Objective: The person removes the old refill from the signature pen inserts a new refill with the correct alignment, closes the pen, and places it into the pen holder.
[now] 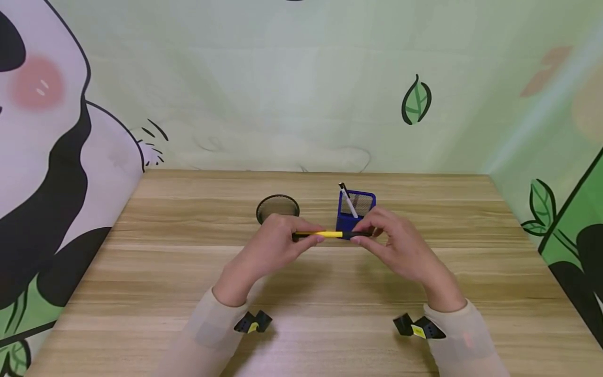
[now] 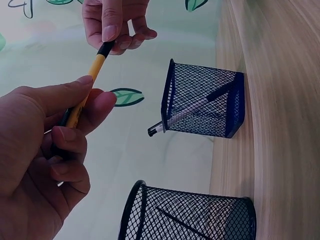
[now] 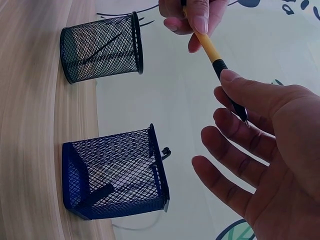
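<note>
A yellow and black pen [image 1: 333, 234] is held level above the table between both hands. My left hand [image 1: 278, 243] pinches its one end between thumb and fingers. At the other end, my right hand [image 1: 400, 243] pinches the black grip, and the pen's bare tip shows past the thumb in the right wrist view. Behind the hands stands a blue square mesh pen holder [image 2: 205, 100] with a white and black pen [image 1: 349, 201] leaning in it. Left of that is a round black mesh pen holder [image 3: 102, 47], partly hidden by my left hand in the head view.
The wooden table [image 1: 301, 324] runs back to a wall covering [image 1: 282, 104] printed with a panda and leaves. Inside the round holder a thin dark line [image 2: 180, 222] shows through the mesh; I cannot tell what it is.
</note>
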A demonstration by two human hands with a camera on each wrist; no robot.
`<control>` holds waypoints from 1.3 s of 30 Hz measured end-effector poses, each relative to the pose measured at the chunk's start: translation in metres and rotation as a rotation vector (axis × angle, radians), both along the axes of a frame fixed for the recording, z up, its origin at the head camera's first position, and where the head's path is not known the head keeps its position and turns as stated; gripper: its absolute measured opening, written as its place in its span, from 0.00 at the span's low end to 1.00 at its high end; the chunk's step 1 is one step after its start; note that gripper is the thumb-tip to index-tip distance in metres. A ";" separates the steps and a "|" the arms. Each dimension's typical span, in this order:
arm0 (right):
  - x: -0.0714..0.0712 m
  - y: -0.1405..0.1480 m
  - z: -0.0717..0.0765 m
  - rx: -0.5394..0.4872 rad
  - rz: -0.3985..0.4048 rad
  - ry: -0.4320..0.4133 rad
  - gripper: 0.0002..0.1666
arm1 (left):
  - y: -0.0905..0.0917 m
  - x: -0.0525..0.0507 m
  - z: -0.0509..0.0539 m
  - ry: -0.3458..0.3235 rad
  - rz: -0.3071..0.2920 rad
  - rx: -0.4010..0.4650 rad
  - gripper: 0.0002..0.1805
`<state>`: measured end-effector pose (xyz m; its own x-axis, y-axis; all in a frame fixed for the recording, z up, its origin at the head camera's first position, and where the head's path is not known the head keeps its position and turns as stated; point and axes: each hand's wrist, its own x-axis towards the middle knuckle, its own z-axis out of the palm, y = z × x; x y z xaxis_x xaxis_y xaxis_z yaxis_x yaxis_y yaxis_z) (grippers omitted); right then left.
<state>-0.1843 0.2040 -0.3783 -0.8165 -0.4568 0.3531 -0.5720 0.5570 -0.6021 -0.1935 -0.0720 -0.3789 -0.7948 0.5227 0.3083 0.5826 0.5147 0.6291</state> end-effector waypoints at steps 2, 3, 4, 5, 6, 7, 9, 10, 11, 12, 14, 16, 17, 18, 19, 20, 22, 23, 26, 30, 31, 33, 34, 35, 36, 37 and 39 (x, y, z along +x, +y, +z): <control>0.000 0.000 0.000 0.002 0.000 -0.001 0.06 | 0.000 0.000 0.000 0.000 0.001 -0.013 0.12; 0.000 0.000 0.000 0.003 0.001 -0.001 0.06 | 0.000 0.000 0.000 0.000 0.003 -0.019 0.12; 0.000 0.000 0.000 0.004 0.001 -0.002 0.06 | 0.000 0.000 0.000 0.001 0.005 -0.027 0.12; 0.000 0.000 0.000 0.005 0.002 -0.001 0.06 | 0.000 0.000 0.000 0.000 0.007 -0.034 0.12; 0.000 0.000 0.000 0.006 0.002 -0.002 0.05 | 0.000 0.000 0.001 0.004 0.007 -0.042 0.12; -0.001 0.000 0.000 0.007 0.002 -0.001 0.05 | 0.000 0.000 0.001 0.007 0.008 -0.050 0.12; -0.001 0.001 0.000 0.011 -0.002 -0.001 0.05 | 0.000 0.000 0.001 0.013 0.011 -0.064 0.12; 0.000 0.001 0.000 0.012 -0.005 0.000 0.05 | 0.000 0.000 0.001 0.018 0.011 -0.070 0.13; 0.000 0.001 0.000 0.014 -0.007 0.003 0.05 | 0.000 0.000 0.001 0.021 0.011 -0.075 0.13; 0.000 0.001 0.001 0.015 -0.009 0.005 0.05 | 0.000 0.000 0.001 0.025 0.009 -0.078 0.13; 0.000 0.001 0.001 0.019 -0.011 0.014 0.05 | -0.001 0.000 0.000 0.030 0.009 -0.081 0.13; 0.001 0.001 0.001 0.021 -0.013 0.021 0.05 | -0.001 0.000 0.000 0.036 0.003 -0.079 0.12; 0.001 0.001 0.001 0.022 -0.014 0.024 0.05 | -0.001 0.000 -0.001 0.037 -0.001 -0.077 0.12; 0.001 0.001 0.001 0.023 -0.016 0.026 0.05 | -0.001 -0.001 -0.001 0.040 -0.004 -0.075 0.12; 0.001 0.001 0.001 0.024 -0.017 0.029 0.05 | -0.001 -0.001 -0.001 0.041 -0.007 -0.073 0.12; 0.001 0.001 0.001 0.024 -0.019 0.031 0.05 | -0.001 -0.001 -0.002 0.041 -0.011 -0.070 0.12; 0.001 0.001 0.001 0.024 -0.022 0.035 0.05 | -0.001 -0.001 -0.002 0.040 -0.018 -0.066 0.12; 0.001 0.001 0.001 0.024 -0.024 0.036 0.05 | -0.001 -0.001 -0.002 0.039 -0.020 -0.064 0.12; 0.001 0.001 0.002 0.022 -0.023 0.038 0.05 | 0.000 -0.001 -0.002 0.040 -0.024 -0.064 0.12; 0.001 0.001 0.002 0.016 -0.020 0.040 0.06 | -0.001 -0.001 -0.002 0.038 -0.025 -0.068 0.12; 0.001 0.001 0.002 0.014 -0.020 0.041 0.06 | -0.001 -0.001 -0.002 0.037 -0.025 -0.069 0.12; 0.000 0.001 0.002 0.010 -0.018 0.046 0.06 | -0.001 -0.001 -0.003 0.036 -0.023 -0.070 0.12; 0.000 0.001 0.002 0.007 -0.017 0.049 0.06 | -0.001 -0.001 -0.003 0.035 -0.022 -0.071 0.12; 0.000 0.001 0.002 0.006 -0.017 0.052 0.06 | -0.001 -0.001 -0.003 0.035 -0.022 -0.071 0.12; 0.000 0.001 0.002 0.005 -0.018 0.054 0.06 | -0.001 -0.002 -0.003 0.035 -0.023 -0.072 0.12; 0.000 0.001 0.002 0.003 -0.017 0.055 0.06 | -0.001 -0.002 -0.003 0.035 -0.022 -0.072 0.12; 0.000 0.002 0.002 0.002 -0.018 0.051 0.06 | -0.001 -0.002 -0.003 0.039 -0.022 -0.078 0.13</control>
